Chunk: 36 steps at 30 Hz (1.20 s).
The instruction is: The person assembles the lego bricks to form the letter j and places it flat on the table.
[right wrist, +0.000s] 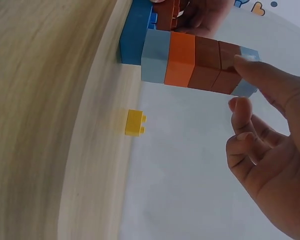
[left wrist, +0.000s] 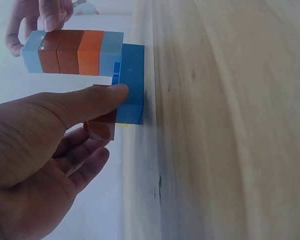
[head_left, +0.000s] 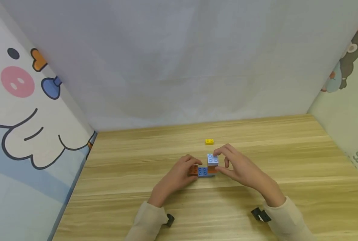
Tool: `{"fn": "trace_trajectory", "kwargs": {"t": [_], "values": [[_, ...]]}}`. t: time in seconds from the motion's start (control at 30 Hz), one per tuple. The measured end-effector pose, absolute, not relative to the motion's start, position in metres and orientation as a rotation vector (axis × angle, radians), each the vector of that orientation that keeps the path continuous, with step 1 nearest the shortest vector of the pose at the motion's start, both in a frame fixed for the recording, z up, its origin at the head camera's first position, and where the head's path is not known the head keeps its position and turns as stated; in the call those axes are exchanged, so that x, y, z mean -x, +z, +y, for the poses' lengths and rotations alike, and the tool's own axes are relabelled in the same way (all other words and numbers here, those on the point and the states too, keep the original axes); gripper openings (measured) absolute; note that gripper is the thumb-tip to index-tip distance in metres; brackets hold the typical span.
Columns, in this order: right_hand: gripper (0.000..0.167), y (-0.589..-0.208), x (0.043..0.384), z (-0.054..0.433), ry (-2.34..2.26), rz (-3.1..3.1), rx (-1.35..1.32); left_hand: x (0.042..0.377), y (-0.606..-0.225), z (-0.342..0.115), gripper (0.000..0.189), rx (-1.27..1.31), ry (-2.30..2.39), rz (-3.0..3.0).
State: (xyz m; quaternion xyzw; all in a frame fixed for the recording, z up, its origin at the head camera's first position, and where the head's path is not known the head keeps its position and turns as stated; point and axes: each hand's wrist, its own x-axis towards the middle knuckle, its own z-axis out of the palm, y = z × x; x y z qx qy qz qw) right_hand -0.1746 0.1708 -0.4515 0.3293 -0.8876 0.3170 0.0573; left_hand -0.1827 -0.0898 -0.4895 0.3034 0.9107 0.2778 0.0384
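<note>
A tower of stacked toy bricks [left wrist: 70,52] rises from the right end of a long blue brick [head_left: 202,172] on the table. Pale blue forms its bottom, then come orange and brown, and a pale blue brick [head_left: 212,160] tops it. My right hand [head_left: 242,169] pinches the tower near its top, thumb on the upper brown part in the right wrist view. At the blue brick's left end sits a brown brick [left wrist: 101,131], which my left hand [head_left: 180,172] grips between thumb and fingers. That thumb's tip also reaches the blue brick's side.
Beyond the tower, a small yellow brick [head_left: 209,142] lies by itself on the wooden table [head_left: 130,201]. A pale cloth wall [head_left: 179,67] stands behind the table, with cartoon-printed panels [head_left: 22,134] at the sides.
</note>
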Motion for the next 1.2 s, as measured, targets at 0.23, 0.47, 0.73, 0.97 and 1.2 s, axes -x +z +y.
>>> {"fn": "trace_trajectory", "kwargs": {"t": [0.23,0.47,0.73,0.97,1.2], "values": [[0.038,-0.455,0.175,0.172,0.937,-2.668,-1.024,0.180,-0.488,-0.092,0.037,-0.933,0.813,2.835],[0.037,-0.451,0.180,0.172,0.906,-2.666,-1.023,0.180,-0.490,-0.095,0.038,-0.940,0.864,2.823],[0.037,-0.446,0.196,0.171,0.876,-2.752,-0.956,0.180,-0.488,-0.095,0.032,-0.890,0.897,2.817],[0.036,-0.451,0.221,0.170,0.876,-2.774,-0.943,0.186,-0.492,-0.096,0.029,-0.929,0.934,2.845],[0.036,-0.457,0.240,0.167,0.898,-2.807,-0.958,0.190,-0.496,-0.096,0.032,-0.915,0.893,2.920]]}}
